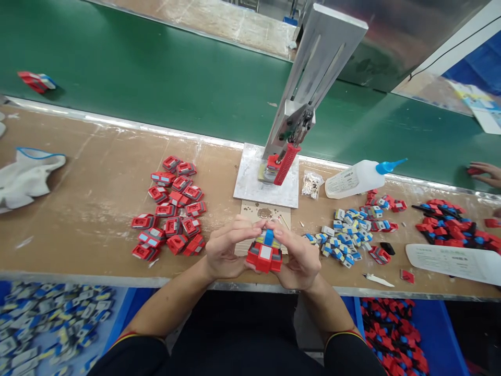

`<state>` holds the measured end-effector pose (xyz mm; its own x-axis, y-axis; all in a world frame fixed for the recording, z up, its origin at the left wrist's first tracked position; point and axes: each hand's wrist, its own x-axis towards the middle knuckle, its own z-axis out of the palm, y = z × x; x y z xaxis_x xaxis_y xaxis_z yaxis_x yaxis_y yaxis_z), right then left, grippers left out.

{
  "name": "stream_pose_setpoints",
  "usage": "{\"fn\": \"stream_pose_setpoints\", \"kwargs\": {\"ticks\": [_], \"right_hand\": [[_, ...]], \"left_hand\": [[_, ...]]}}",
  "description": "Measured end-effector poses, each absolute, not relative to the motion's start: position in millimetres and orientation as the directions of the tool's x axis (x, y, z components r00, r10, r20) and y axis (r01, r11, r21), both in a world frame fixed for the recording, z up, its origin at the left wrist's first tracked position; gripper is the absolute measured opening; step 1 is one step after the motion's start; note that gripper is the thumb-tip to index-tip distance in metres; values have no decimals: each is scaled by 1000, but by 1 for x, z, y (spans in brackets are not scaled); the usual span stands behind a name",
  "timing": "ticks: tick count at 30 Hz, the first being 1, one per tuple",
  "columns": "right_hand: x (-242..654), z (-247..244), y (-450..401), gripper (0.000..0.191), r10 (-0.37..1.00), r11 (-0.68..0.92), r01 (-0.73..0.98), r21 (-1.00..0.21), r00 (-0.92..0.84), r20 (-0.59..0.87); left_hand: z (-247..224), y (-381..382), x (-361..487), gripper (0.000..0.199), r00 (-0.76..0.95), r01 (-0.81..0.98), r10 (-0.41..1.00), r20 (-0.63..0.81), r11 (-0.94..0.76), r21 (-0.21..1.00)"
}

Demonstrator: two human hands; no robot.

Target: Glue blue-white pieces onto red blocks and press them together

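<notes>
Between both hands, close to the bench's front edge, is a red toy vehicle part (265, 256) with a blue and yellow piece on top and a pale square on its face. My left hand (230, 245) grips its left side, fingertips curled over the top. My right hand (299, 253) holds the opposite side in the same way. Beyond the hands, a red-handled toggle clamp (287, 163) on a metal stand has a red part beneath it. Left of my hands lies a pile of red toy shells (172, 209); small blue, white and yellow blocks (348, 237) lie to the right.
A white bottle with blue nozzle (354, 180) lies beyond the blocks; another bottle (450, 261) lies at right. Behind the bench runs a green conveyor (156, 78) carrying a red part (37, 82). Another person's hand (487, 174) shows at far right. Blue bins (434, 334) sit below.
</notes>
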<state>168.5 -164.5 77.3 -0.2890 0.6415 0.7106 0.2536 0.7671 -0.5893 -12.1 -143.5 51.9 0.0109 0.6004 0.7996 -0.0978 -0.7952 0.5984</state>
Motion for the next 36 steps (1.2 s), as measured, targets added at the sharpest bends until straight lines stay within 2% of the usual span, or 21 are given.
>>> {"fn": "stream_pose_setpoints", "kwargs": {"ticks": [5, 9, 11, 14, 16, 19, 21, 22, 24, 26, 28, 30, 33, 36], "right_hand": [[174, 74, -167, 72, 660, 751, 265, -605, -301, 688], [184, 70, -158, 62, 747, 664, 284, -692, -286, 600], [186, 72, -151, 53, 804, 588, 241, -772, -275, 527], [182, 80, -148, 41, 880, 447, 89, -890, -221, 420], [176, 85, -151, 37, 920, 346, -8, -938, -193, 341], [165, 88, -153, 34, 950, 244, -66, -967, -185, 252], [163, 88, -148, 39, 950, 239, -41, -970, -199, 242], [165, 88, -144, 43, 945, 254, -9, -967, -210, 250], [177, 88, -133, 49, 937, 321, 103, -942, -181, 299], [195, 87, -123, 47, 924, 382, 262, -886, -90, 372], [213, 87, -114, 43, 909, 399, 384, -833, -49, 413], [223, 86, -107, 43, 913, 403, 416, -815, -117, 392], [220, 86, -93, 50, 900, 426, 396, -814, -277, 336], [206, 85, -76, 51, 885, 431, 386, -815, -359, 298]], "left_hand": [[42, -147, -7, 54, 13, -70, 633, 774, -771, 633], [41, -142, -4, 60, 13, 37, 621, 784, -783, 620], [46, -137, -7, 68, 55, 120, 592, 804, -803, 583], [55, -135, -10, 87, 151, 225, 489, 859, -864, 452], [60, -135, -10, 76, 188, 297, 394, 900, -896, 330], [65, -133, -8, 40, 206, 381, 300, 931, -901, 206], [69, -128, -10, 32, 205, 380, 333, 921, -894, 238], [70, -124, -13, 31, 192, 364, 385, 903, -882, 299], [68, -113, -23, 29, 115, 345, 530, 840, -815, 467], [64, -99, -37, 26, 69, 323, 695, 716, -694, 643], [59, -83, -52, 27, 182, 349, 806, 564, -589, 729], [59, -65, -63, 42, 361, 406, 830, 426, -551, 729], [71, -34, -64, 69, 558, 530, 791, 251, -572, 626], [90, -6, -51, 74, 649, 637, 758, 67, -589, 497]]}}
